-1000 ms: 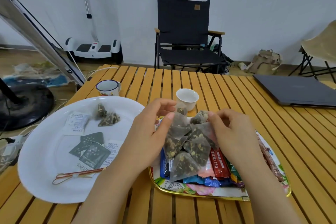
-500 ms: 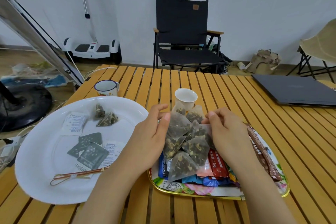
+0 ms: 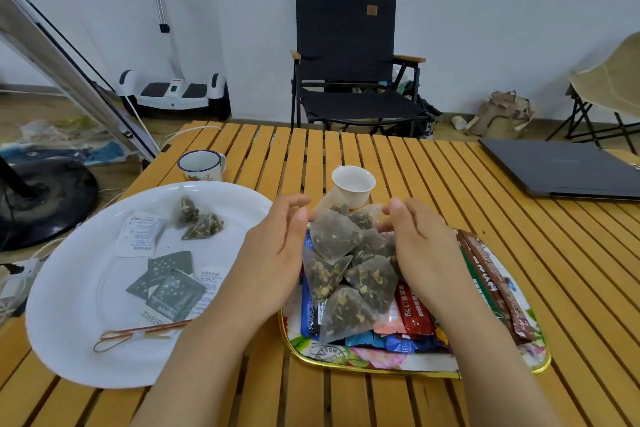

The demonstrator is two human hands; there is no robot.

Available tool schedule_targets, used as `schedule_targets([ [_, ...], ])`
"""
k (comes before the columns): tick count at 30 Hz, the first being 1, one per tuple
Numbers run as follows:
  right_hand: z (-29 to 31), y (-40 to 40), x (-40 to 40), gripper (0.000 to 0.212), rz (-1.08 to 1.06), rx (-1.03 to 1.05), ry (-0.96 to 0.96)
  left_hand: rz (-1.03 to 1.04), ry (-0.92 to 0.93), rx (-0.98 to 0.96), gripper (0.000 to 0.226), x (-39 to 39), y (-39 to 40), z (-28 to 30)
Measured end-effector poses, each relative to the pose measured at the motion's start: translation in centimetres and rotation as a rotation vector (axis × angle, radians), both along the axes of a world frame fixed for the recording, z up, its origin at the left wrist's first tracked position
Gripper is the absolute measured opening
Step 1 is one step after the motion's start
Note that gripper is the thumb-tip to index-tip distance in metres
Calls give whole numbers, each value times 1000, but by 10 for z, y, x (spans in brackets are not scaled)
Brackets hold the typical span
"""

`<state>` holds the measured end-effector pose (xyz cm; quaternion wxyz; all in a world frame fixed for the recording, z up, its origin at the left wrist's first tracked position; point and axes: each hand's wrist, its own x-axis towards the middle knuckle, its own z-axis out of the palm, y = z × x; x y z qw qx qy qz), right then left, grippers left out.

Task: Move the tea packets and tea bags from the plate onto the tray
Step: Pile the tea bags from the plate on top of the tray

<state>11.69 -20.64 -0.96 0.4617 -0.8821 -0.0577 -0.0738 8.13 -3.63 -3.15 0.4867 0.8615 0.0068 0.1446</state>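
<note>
Head view: both hands cup a heap of pyramid tea bags (image 3: pixel 349 267) over the floral tray (image 3: pixel 540 362). The left hand (image 3: pixel 277 253) and right hand (image 3: pixel 420 246) have loose, near-straight fingers flanking the heap, clamping nothing. This looks like releasing a load. Left of the hands, the white plate (image 3: pixel 59 326) holds two tea bags (image 3: pixel 199 218) and flat packets (image 3: pixel 169 279); fetching those seems next.
</note>
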Motion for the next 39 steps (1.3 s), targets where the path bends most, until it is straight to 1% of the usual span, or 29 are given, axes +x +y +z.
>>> schedule_targets([
  [6, 4, -8, -1, 29, -56, 48, -36, 21, -15, -13, 28, 0, 1, 2],
  [9, 11, -24, -1, 19, -79, 11, 36, 23, 18, -40, 28, -2, 5, 4],
  [11, 14, -38, -3, 12, -59, -92, 110, -14, 70, -45, 38, -2, 5, 4],
  [14, 18, -48, -11, 6, 48, -218, 220, -120, 148, -46, 75, -4, 3, 3],
  [15, 18, -47, -13, 7, 74, -244, 245, -165, 154, -42, 81, -4, 2, 2],
  [18, 17, -39, -16, 5, 61, -278, 252, -259, 144, -29, 90, -2, 3, -4],
  [21, 15, -28, -15, 3, 21, -258, 222, -279, 137, -29, 98, -1, 5, -6],
  [23, 16, -23, -15, 5, 31, -265, 195, -274, 120, -29, 94, -3, 5, -5],
  [28, 17, -20, -16, 2, 42, -247, 192, -233, 106, -19, 74, -2, 6, -5],
  [30, 20, -24, -17, 3, 40, -200, 195, -210, 103, -11, 77, -2, 6, -2],
  [33, 25, -29, -18, 13, 16, -128, 195, -160, 117, -2, 81, -3, 7, 0],
  [35, 29, -28, -19, 17, -23, -101, 151, -118, 94, 16, 79, -4, 9, 3],
  [37, 31, -21, -21, 17, -65, -133, 38, -62, 23, 56, 68, -5, 11, 8],
  [39, 33, -5, -27, 16, -74, -186, -85, -4, -86, 100, 45, -8, 13, 18],
])
